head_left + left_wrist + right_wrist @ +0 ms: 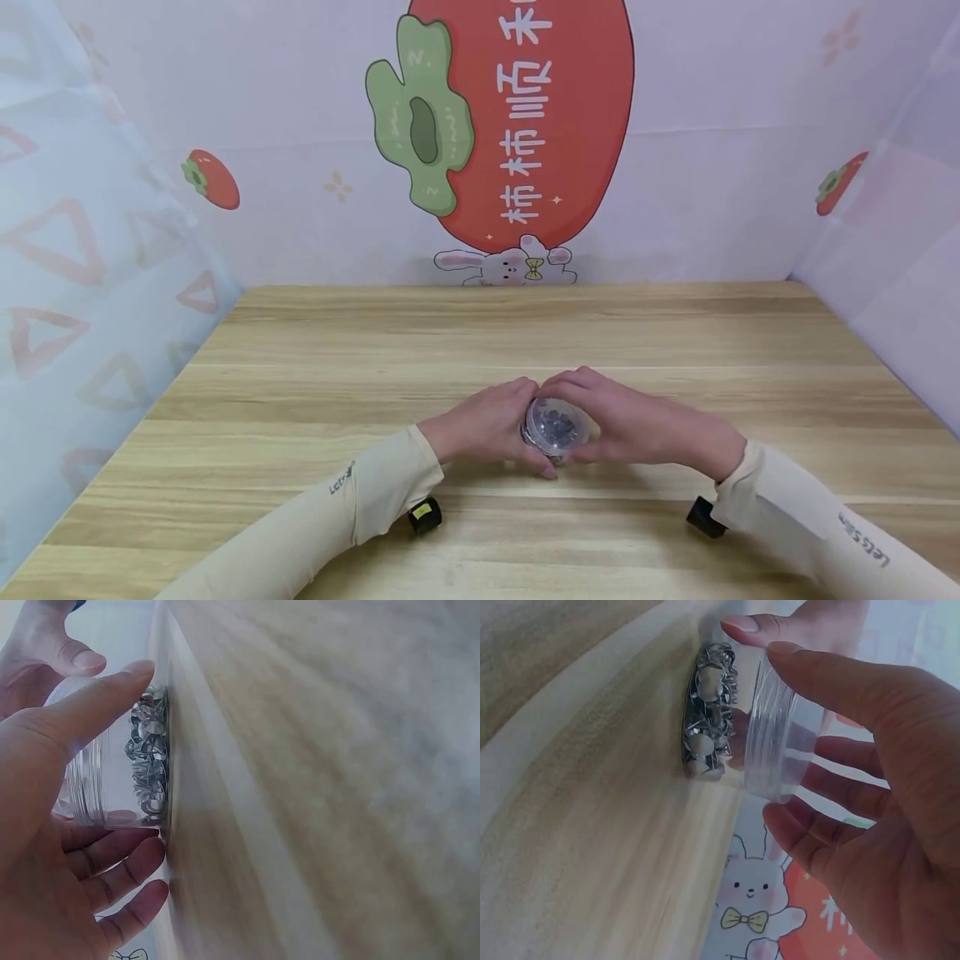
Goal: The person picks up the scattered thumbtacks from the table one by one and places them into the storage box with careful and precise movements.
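Note:
A small clear plastic jar [555, 427] stands upright on the wooden table, between both hands. Shiny silver pieces that look like thumbtacks [709, 712] lie in a layer at its bottom. My left hand [487, 425] holds the jar's body, its thumb along the near side and its fingers round the far side, as the left wrist view shows. With thumb and fingers curled round it, my right hand [637, 421] grips the ridged clear lid [769, 742]. The lid sits on top of the jar.
The wooden table [360, 350] runs back to a wall sheet [697, 208] printed with a large persimmon and a rabbit. Patterned sheets also flank the left and right sides. A black wrist device [425, 516] hangs under the left sleeve, another [706, 517] under the right.

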Motion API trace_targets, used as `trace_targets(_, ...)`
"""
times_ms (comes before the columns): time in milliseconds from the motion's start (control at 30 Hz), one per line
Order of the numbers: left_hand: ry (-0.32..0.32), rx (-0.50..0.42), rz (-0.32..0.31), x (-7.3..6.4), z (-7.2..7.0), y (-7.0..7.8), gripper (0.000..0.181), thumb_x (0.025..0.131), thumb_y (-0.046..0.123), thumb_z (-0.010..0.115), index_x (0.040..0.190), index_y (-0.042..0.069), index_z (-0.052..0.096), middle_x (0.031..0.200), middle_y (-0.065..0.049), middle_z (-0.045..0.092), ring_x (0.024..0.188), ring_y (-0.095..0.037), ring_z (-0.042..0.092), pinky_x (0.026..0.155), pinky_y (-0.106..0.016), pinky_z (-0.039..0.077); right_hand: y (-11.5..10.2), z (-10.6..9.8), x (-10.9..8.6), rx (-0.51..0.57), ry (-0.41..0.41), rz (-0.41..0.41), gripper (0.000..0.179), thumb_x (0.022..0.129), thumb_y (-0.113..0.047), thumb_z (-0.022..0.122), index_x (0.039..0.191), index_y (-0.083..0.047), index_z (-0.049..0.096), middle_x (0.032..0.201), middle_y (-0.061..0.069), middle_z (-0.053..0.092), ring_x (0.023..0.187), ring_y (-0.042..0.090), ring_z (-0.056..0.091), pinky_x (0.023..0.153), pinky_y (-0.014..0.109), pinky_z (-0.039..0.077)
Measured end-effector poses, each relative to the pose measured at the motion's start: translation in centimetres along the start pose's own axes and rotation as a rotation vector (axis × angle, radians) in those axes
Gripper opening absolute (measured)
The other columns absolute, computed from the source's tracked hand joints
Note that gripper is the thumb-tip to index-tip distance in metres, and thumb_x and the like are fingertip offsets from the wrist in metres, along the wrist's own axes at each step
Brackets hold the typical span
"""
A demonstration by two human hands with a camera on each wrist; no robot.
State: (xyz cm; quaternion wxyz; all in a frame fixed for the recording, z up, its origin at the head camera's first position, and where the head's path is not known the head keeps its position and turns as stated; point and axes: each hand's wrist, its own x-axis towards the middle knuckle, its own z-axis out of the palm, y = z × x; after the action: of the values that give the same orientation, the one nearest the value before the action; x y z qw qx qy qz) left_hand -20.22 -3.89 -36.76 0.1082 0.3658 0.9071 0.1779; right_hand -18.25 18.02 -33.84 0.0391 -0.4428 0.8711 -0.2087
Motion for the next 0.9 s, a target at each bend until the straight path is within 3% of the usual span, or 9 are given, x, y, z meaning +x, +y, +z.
trace_targets(300,-0.015,-0.063,-0.024,0.1,0.4,-0.4,0.088,0.064,0.061,0.082,0.129,0.014,0.047,0.115,0.004,0.053,0.095,-0.007,0.053,0.085,-0.019,0.049,-0.8,0.5,0.7,-0.146,0.028,-0.056,0.060,0.078,-0.028,0.081,0.130,-0.009,0.060,0.126,0.009,0.056,0.115,0.024,0.054,0.092,0.037,0.054)
trace_targets(467,-0.008,-0.042,-0.012,0.2,0.4,-0.4,0.077,0.070,0.060,0.077,0.124,0.014,0.048,0.109,0.005,0.052,0.091,-0.006,0.053,0.078,-0.016,0.048,-1.3,0.3,1.0,-0.192,0.029,-0.025,0.059,0.076,-0.030,0.083,0.126,-0.008,0.062,0.120,0.010,0.060,0.109,0.023,0.057,0.089,0.035,0.055)
trace_targets(633,-0.005,-0.030,-0.016,0.2,0.3,-0.2,0.075,0.071,0.061,0.075,0.122,0.014,0.048,0.106,0.006,0.052,0.088,-0.007,0.053,0.075,-0.016,0.047,-1.7,0.2,1.2,-0.210,0.009,0.000,0.057,0.075,-0.029,0.083,0.123,-0.006,0.063,0.117,0.011,0.062,0.106,0.023,0.057,0.086,0.033,0.055)
trace_targets(900,0.017,-0.018,-0.041,0.2,0.4,-0.1,0.082,0.067,0.056,0.082,0.127,0.013,0.047,0.110,0.005,0.054,0.091,-0.007,0.054,0.080,-0.019,0.048,-1.6,0.0,1.0,-0.182,-0.015,-0.058,0.055,0.080,-0.019,0.080,0.129,-0.005,0.061,0.129,0.010,0.060,0.116,0.025,0.055,0.094,0.037,0.053)
